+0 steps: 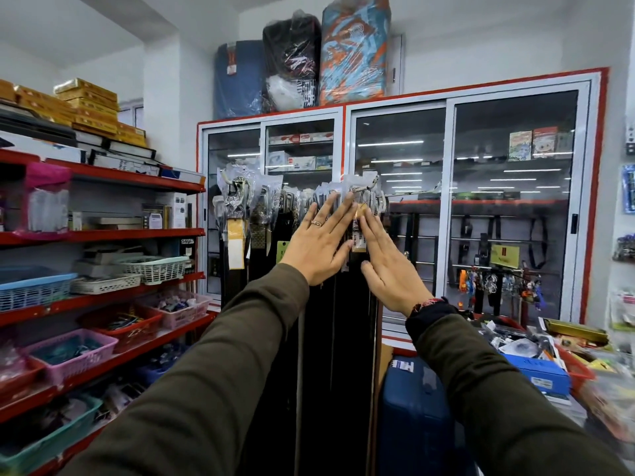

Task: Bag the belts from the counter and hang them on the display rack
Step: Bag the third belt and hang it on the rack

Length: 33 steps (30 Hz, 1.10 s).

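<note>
Belts (309, 214) in clear bags hang crowded on the rack rod (412, 194), at twelve o'clock from the person. Left hand (319, 245) and right hand (388, 266) lie flat and open against them, gripping nothing. Best to press evenly and slide them toward nine o'clock, keeping hooks seated.

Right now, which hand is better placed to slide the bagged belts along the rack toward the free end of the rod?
Probably the left hand: it lies flat on the bagged belts, behind them for a rightward push. The right hand sits at the bunch's end, nearer the bare rod.
</note>
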Tool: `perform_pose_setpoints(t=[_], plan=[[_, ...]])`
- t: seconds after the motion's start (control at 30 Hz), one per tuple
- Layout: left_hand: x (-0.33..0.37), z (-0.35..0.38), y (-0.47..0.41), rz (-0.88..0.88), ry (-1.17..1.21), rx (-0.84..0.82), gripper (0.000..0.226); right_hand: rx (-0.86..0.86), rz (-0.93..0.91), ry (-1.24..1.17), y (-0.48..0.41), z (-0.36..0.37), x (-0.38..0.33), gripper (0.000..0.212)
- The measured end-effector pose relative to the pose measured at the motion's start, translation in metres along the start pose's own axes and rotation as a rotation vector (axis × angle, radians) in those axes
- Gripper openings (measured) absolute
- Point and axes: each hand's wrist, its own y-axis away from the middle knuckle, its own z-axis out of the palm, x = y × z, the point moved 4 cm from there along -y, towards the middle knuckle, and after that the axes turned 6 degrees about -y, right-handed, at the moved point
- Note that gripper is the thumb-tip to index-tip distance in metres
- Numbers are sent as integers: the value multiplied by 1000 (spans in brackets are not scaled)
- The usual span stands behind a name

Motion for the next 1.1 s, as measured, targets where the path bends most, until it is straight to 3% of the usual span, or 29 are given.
perform_pose_setpoints(t=[0.17, 0.33, 0.47, 0.67, 0.87, 1.1], plan=[[-1, 1, 1, -30, 27, -24, 67, 10, 36, -24, -1, 6, -2, 81], [-1, -6, 29, -73, 5, 83, 65, 118, 97, -75, 10, 17, -18, 80], [-21, -16, 68, -166, -1, 236, 64, 258, -24, -89, 10, 26, -47, 77], [-76, -25, 122, -350, 137, 329, 62, 212, -149, -138, -17, 65, -101, 76], [-120, -20, 147, -305, 207, 207, 61, 103, -173, -79, -42, 115, -143, 81], [-137, 7, 142, -241, 177, -16, 60, 9, -55, 134, -55, 147, -131, 82]])
